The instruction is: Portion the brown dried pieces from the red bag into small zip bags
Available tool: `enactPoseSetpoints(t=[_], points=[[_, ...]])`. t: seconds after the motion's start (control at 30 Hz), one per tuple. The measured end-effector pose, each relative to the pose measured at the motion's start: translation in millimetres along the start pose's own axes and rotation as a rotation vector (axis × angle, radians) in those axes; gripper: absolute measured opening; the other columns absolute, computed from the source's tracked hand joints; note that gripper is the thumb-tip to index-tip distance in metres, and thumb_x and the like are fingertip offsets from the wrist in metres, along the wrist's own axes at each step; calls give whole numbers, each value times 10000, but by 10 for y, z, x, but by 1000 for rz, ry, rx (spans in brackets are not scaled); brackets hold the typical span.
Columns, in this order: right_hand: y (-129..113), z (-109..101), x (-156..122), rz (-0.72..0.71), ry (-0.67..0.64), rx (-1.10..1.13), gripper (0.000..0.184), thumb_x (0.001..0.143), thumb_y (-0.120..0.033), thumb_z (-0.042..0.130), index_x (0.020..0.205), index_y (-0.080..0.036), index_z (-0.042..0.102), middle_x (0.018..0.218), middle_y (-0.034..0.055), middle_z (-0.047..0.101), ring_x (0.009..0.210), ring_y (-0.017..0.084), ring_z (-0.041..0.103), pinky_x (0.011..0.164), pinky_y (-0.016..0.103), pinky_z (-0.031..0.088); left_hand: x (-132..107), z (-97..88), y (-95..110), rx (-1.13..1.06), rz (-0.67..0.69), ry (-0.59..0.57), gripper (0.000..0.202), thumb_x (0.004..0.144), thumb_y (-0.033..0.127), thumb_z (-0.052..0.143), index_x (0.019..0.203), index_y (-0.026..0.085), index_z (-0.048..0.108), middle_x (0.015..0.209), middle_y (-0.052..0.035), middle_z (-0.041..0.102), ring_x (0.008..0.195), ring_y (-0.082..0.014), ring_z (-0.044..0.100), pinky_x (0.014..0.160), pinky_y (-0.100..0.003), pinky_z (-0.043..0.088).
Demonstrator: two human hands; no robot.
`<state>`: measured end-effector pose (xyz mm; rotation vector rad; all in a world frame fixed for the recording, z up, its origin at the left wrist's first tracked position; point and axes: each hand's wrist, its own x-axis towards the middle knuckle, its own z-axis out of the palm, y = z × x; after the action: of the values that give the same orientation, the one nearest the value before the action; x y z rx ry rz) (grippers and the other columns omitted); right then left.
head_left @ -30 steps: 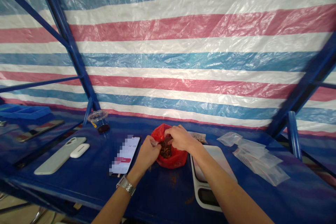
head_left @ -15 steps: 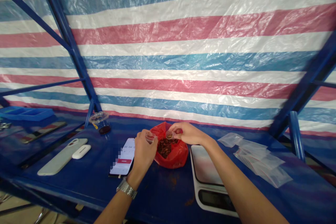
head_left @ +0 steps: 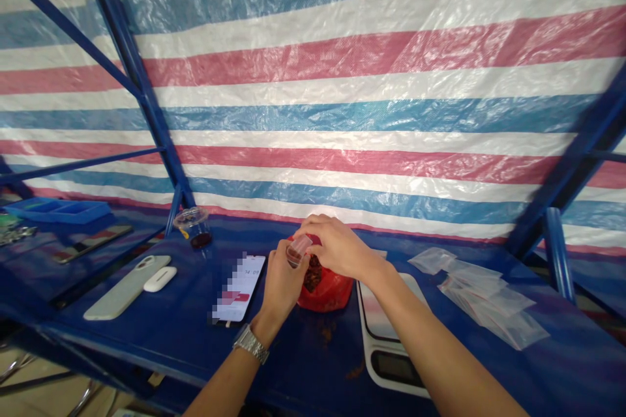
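Left of centre, a lit phone (head_left: 244, 283) lies near the left hand (head_left: 284, 279). This hand pinches a clear plastic item (head_left: 301, 244) at lower centre of the frame, over the left side of a red bag (head_left: 327, 294). Half a second ago the hands were apart; the right hand (head_left: 333, 244) now meets the left at the item. Its fingers are curled; what they grip cannot be told. The item is small, translucent, faintly pink; its long axis slants from lower left to upper right. The red bag is crumpled and holds dark brown pieces (head_left: 313, 275); its mouth faces upward, partly covered. Further right lie a white scale (head_left: 379, 319) and overlapping clear bags (head_left: 489, 296).
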<state>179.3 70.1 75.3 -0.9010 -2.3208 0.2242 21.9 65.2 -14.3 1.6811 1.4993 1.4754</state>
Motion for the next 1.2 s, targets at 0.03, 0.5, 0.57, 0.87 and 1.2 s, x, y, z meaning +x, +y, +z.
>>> enactPoseSetpoints(t=[0.03,0.5,0.57,0.87,1.2], points=[[1,-12,2,-2,1,-7,343,835,-2,608,1073,-210,743,1107,61,719,1080,201,632,995,344,458,1,4,-13,5,2,-5,179,783,304,718,833,216,570,705,11,617,666,-185,599,618,-277,434],[243,-37,-130,240,-138,-121,265,902,-227,673,1157,-195,739,1198,119,741,1110,271,676,969,374,477,3,-106,255,-128,-15,186,238,852,283,645,967,235,443,777,50,515,660,-136,541,665,-276,449],[121,-155,-128,199,-1,-16,299,932,-235,638,1221,-206,709,1241,105,726,1109,240,671,979,362,483,-27,-102,323,-179,33,174,286,850,267,653,1012,240,419,812,47,508,696,-133,550,689,-272,456],[-345,-70,-788,351,229,300,152,917,-331,653,1037,-238,664,982,34,737,827,174,672,753,290,533,-416,107,541,-361,146,-218,308,873,195,611,1113,236,423,1012,-38,557,895,-171,607,812,-309,528],[25,-260,-1465,664,504,471,375,885,-503,667,1152,-244,627,879,36,724,776,200,681,764,344,567,-813,349,497,-301,219,-499,769,869,252,706,1527,318,314,1448,-111,513,1329,-270,534,1147,-432,441]])
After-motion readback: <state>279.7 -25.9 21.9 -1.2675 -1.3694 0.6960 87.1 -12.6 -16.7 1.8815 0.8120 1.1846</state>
